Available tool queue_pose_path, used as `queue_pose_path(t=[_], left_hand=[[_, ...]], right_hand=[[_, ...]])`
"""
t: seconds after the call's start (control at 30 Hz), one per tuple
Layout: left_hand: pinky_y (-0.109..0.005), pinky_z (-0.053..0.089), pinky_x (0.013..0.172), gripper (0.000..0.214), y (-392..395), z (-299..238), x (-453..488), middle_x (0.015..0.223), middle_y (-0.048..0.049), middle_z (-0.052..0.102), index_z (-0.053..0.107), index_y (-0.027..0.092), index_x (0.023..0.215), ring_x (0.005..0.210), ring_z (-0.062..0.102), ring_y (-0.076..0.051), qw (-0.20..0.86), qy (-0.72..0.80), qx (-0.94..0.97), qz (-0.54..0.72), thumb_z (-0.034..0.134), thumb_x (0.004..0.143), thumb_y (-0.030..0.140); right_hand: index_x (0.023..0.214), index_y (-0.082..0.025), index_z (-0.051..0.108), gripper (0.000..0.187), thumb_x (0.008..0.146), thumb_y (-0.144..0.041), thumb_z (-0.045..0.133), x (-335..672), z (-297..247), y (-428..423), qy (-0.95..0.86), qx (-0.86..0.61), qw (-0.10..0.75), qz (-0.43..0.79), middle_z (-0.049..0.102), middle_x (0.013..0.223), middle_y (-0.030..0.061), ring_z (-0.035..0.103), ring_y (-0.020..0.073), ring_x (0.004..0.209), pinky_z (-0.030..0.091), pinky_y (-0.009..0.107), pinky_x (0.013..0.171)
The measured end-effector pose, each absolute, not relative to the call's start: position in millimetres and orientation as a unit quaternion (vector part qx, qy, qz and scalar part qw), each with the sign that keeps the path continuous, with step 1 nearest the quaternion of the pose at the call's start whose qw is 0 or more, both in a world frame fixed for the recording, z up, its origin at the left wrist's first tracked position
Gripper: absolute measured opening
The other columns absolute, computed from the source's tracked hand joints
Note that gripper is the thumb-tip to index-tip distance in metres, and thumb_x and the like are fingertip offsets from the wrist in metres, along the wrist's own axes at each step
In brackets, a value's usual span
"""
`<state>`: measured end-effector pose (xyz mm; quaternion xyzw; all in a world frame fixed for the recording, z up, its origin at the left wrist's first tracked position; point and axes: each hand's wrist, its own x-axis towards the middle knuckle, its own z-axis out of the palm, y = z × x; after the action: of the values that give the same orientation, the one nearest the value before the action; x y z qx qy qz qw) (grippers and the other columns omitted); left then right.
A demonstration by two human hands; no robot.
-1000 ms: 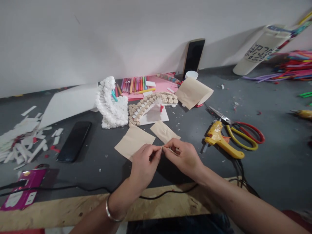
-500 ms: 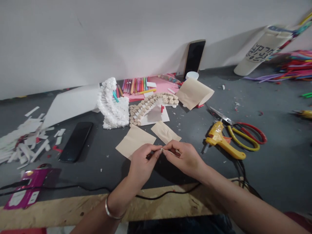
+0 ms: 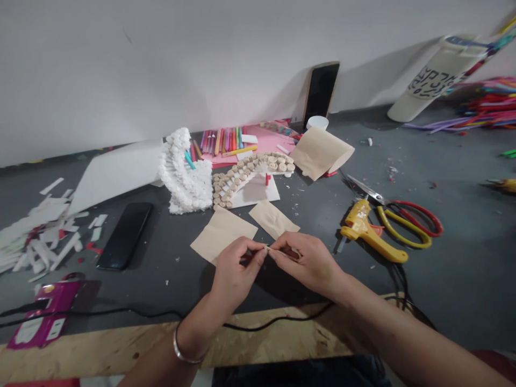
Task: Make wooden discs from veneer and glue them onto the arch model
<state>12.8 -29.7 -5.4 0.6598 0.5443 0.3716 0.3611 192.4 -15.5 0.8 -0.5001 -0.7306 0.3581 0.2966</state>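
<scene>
My left hand (image 3: 237, 266) and my right hand (image 3: 306, 260) meet fingertip to fingertip above the near part of the table. Both pinch a small piece of tan paper (image 3: 267, 248), mostly covered by the fingers; it looks rolled or folded. Just beyond them lie a square of tan paper (image 3: 221, 234) and a smaller tan sheet (image 3: 274, 219). Behind these stands a small arched model (image 3: 253, 166) covered in little tan paper rolls, on a white base. A bumpy white model piece (image 3: 187, 185) adjoins its left end.
To the right lie a yellow glue gun (image 3: 368, 231) and scissors (image 3: 407, 215). A phone (image 3: 126, 235) and white scraps (image 3: 52, 231) are at left. A black cable (image 3: 278, 321) crosses the front edge. Behind are markers (image 3: 226, 141), a propped phone (image 3: 321, 94) and a tumbler (image 3: 433, 80).
Both hands keep nearly the same place and pinch, with only slight finger movement. The view has shifted very slightly.
</scene>
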Motion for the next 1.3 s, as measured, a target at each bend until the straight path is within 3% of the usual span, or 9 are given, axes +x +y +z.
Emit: queue_pose_path(t=[0.2, 0.4, 0.53, 0.7, 0.9, 1.13, 1.3], left_hand=[[-0.022, 0.049, 0.057, 0.017, -29, -7, 15, 0.074, -0.0016, 0.069, 0.063, 0.018, 0.079, 0.064, 0.063, -0.012, 0.387, 0.57, 0.634, 0.35, 0.058, 0.088, 0.031], [-0.027, 0.047, 0.064, 0.023, -31, -2, 20, 0.072, -0.0029, 0.067, 0.062, 0.02, 0.075, 0.07, 0.063, -0.016, 0.21, 0.563, 0.737, 0.311, 0.051, 0.092, 0.029], [-0.028, 0.047, 0.068, 0.024, -32, -5, 21, 0.075, -0.0044, 0.069, 0.064, 0.02, 0.08, 0.074, 0.063, -0.017, 0.15, 0.541, 0.77, 0.304, 0.047, 0.095, 0.028], [-0.028, 0.049, 0.069, 0.022, -32, -6, 22, 0.075, -0.0044, 0.069, 0.065, 0.019, 0.081, 0.075, 0.064, -0.017, 0.17, 0.55, 0.754, 0.317, 0.049, 0.093, 0.028], [-0.025, 0.05, 0.06, 0.019, -30, -5, 21, 0.074, -0.0029, 0.07, 0.065, 0.019, 0.078, 0.066, 0.065, -0.015, 0.342, 0.59, 0.652, 0.331, 0.055, 0.089, 0.031], [-0.028, 0.05, 0.069, 0.02, -30, -5, 24, 0.077, -0.0043, 0.07, 0.066, 0.018, 0.081, 0.075, 0.066, -0.018, 0.217, 0.558, 0.744, 0.296, 0.051, 0.093, 0.025], [-0.029, 0.051, 0.072, 0.021, -31, -7, 24, 0.084, -0.0062, 0.072, 0.067, 0.016, 0.092, 0.08, 0.067, -0.018, 0.208, 0.539, 0.758, 0.302, 0.047, 0.095, 0.023]], right_hand=[[0.073, -0.019, 0.065, 0.018, 0.085, -0.024, 0.052, 189, -2, -17, -0.764, -0.493, 0.273, 0.313, 0.06, 0.061, -0.0003, 0.051, 0.0111, 0.055, 0.038, 0.023, 0.059], [0.072, -0.021, 0.06, 0.015, 0.084, -0.027, 0.053, 185, -8, -22, -0.7, -0.55, 0.292, 0.35, 0.055, 0.056, -0.0031, 0.049, 0.0112, 0.052, 0.036, 0.022, 0.053], [0.072, -0.021, 0.061, 0.012, 0.081, -0.027, 0.055, 183, -10, -23, -0.66, -0.562, 0.322, 0.38, 0.057, 0.056, -0.0033, 0.05, 0.0111, 0.051, 0.035, 0.022, 0.05], [0.073, -0.02, 0.061, 0.014, 0.083, -0.029, 0.055, 183, -11, -24, -0.638, -0.554, 0.337, 0.415, 0.057, 0.056, -0.0033, 0.048, 0.0111, 0.051, 0.036, 0.022, 0.05], [0.076, -0.02, 0.062, 0.015, 0.085, -0.03, 0.055, 183, -12, -26, -0.657, -0.554, 0.31, 0.406, 0.057, 0.059, -0.0029, 0.05, 0.012, 0.054, 0.036, 0.023, 0.053], [0.074, -0.02, 0.061, 0.016, 0.084, -0.03, 0.053, 183, -13, -24, -0.649, -0.571, 0.305, 0.399, 0.059, 0.061, -0.0015, 0.051, 0.0131, 0.056, 0.035, 0.024, 0.054], [0.073, -0.02, 0.059, 0.018, 0.084, -0.033, 0.054, 181, -14, -22, -0.621, -0.584, 0.318, 0.415, 0.056, 0.058, -0.0024, 0.048, 0.0125, 0.054, 0.035, 0.024, 0.053]])
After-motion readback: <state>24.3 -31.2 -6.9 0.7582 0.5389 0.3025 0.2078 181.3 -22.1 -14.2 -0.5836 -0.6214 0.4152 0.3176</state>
